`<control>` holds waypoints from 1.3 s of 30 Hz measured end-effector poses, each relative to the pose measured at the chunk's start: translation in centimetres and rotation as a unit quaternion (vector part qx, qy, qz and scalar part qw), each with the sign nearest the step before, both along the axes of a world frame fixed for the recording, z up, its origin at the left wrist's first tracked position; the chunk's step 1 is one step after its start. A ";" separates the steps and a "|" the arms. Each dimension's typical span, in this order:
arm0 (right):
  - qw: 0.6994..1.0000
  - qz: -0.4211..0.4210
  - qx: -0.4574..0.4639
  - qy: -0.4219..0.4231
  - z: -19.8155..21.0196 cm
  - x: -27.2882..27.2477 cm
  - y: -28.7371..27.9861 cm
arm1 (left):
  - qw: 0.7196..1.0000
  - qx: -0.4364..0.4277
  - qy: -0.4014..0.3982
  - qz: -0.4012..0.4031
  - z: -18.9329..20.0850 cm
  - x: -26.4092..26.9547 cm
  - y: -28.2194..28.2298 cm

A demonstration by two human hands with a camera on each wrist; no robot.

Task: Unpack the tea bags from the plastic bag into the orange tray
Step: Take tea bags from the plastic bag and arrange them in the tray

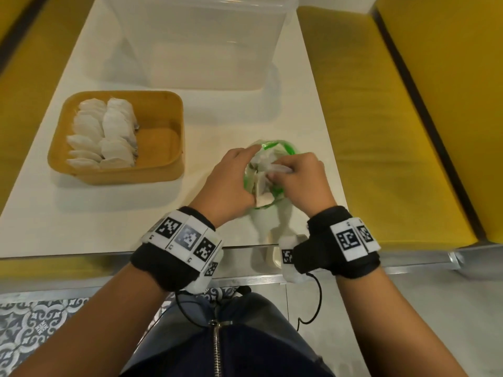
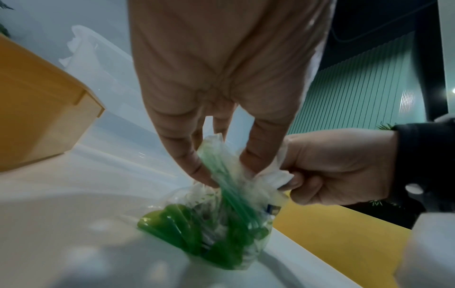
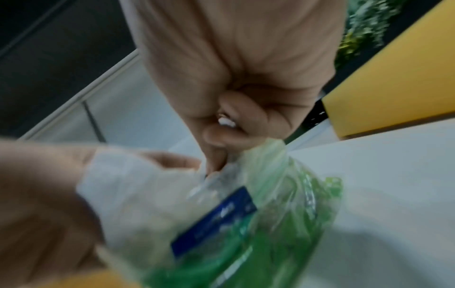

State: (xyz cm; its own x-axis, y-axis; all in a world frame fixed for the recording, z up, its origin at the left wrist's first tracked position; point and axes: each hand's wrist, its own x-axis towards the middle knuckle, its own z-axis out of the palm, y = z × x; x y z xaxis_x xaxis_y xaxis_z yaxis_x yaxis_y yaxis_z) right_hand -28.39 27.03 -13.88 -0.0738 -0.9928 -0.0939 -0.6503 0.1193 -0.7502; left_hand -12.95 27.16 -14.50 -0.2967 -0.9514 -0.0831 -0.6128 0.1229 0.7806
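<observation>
The clear plastic bag [image 1: 275, 148] with green print stands on the white table, right of the orange tray [image 1: 163, 110]. Several white tea bags [image 1: 103, 134] lie in rows in the tray's left half. My left hand [image 1: 245, 175] pinches the bag's rim [image 2: 214, 148] between thumb and finger and holds the mouth wide. My right hand [image 1: 280, 172] is curled at the mouth and grips a crumpled white tea bag [image 2: 278, 175]. In the right wrist view the right hand [image 3: 219, 155] is a fist with its thumb against the plastic bag [image 3: 283, 224]. More tea bags show inside, blurred.
A large clear plastic container [image 1: 196, 42] stands at the back of the table. Yellow benches [image 1: 381, 131] flank both sides. The table's front edge [image 1: 81, 254] runs just under my wrists. The tray's right half [image 1: 160, 142] is bare.
</observation>
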 end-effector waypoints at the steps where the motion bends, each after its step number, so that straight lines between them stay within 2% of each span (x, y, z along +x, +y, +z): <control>1: 0.999 -0.025 -0.003 -0.032 0.3 -0.4 0.0 | 1.000 0.001 0.000 0.000 0.2 0.1 -0.2; 7: 0.975 -0.101 -0.014 -0.197 2.2 -1.0 -0.5 | 0.999 0.026 -0.013 0.020 1.1 0.1 -1.7; 12: 0.942 -0.152 0.001 -0.300 3.4 -1.1 -0.6 | 0.996 0.025 0.054 0.072 1.9 0.6 -2.2; 16: 0.930 -0.111 0.024 -0.350 4.9 -0.4 -0.5 | 0.982 0.010 0.171 0.077 3.8 0.7 -2.2; 19: 0.931 -0.050 0.032 -0.359 6.2 0.7 -0.3 | 0.968 0.046 0.241 0.050 5.2 0.7 -2.6; 21: 0.936 -0.014 0.030 -0.351 6.8 1.4 -0.3 | 0.957 0.097 0.273 0.034 5.9 0.9 -2.8; 24: 0.941 -0.002 0.026 -0.337 7.1 1.9 -0.4 | 0.929 0.165 0.331 0.029 6.3 1.5 -3.0; 31: 0.944 -0.058 -0.024 -0.324 7.2 2.0 -0.2 | 0.888 0.191 0.405 0.104 5.8 2.5 -3.5; 35: 0.978 -0.098 -0.065 -0.170 5.7 1.1 -0.8 | 0.871 0.199 0.430 0.132 5.3 3.6 -3.7; 39: 0.999 -0.040 -0.016 0.031 3.2 1.4 -1.9 | 0.833 0.228 0.478 0.162 4.5 4.9 -3.7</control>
State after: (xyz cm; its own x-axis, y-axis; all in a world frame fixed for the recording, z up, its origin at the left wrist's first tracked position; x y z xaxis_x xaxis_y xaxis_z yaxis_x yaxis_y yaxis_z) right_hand -26.97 25.15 -10.68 -0.1574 -0.9860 -0.0546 -0.6853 0.1489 -0.7129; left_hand -8.05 23.43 -10.01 -0.1687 -0.9283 -0.3312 0.3711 -0.3711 0.8512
